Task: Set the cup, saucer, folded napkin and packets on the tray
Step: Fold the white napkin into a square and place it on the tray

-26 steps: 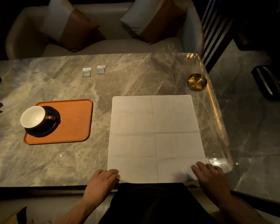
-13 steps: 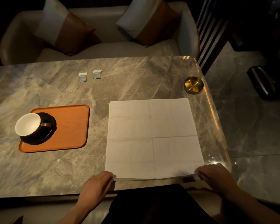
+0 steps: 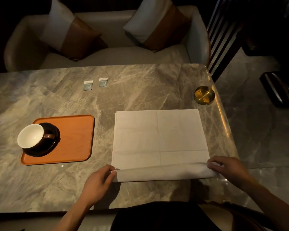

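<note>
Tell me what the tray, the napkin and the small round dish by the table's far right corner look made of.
Tray: likely wood or wood-look laminate, matte orange-brown with faint grain. Napkin: soft white cloth or heavy paper, it shows fold creases and bends where both hands lift its near edge. Round dish: brassy metal, with a shiny golden reflection.

Both hands are now lifting the near edge of the napkin [image 3: 158,139] off the worktop [image 3: 140,90], where a second ago they were lying flat on its near corners. The left hand [image 3: 98,182] is pinching the near left corner and the right hand [image 3: 227,169] the near right corner. Between the fingers [image 3: 213,167], the raised edge is rolling over away from the person, making a narrow folded band across the sheet's near side.
</note>
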`<state>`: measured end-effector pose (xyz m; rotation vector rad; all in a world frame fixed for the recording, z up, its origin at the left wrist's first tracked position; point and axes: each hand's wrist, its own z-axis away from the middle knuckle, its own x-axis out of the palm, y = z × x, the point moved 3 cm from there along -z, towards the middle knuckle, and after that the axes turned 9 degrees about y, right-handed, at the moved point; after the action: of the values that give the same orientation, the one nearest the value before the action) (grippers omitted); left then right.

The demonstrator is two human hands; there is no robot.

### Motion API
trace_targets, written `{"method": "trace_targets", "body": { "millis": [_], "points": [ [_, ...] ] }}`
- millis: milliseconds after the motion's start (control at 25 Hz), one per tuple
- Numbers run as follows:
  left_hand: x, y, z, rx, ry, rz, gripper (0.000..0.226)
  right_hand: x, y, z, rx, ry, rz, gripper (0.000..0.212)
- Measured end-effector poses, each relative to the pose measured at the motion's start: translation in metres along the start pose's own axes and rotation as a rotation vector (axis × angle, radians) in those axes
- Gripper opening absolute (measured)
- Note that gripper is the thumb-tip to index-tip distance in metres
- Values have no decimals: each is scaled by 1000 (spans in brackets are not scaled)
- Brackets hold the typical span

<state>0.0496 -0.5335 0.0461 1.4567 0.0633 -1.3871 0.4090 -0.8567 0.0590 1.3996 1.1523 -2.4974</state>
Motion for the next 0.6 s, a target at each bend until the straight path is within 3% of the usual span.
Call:
{"method": "trace_targets", "body": {
  "millis": [280,600],
  "points": [
    [-20,19,-55,-35,118,139,9,-12,-13,-48,-5,130,-101,13],
    [-31,33,-114,-52,145,220,5,-25,-20,-95,36,134,-214,17]
  ]
}}
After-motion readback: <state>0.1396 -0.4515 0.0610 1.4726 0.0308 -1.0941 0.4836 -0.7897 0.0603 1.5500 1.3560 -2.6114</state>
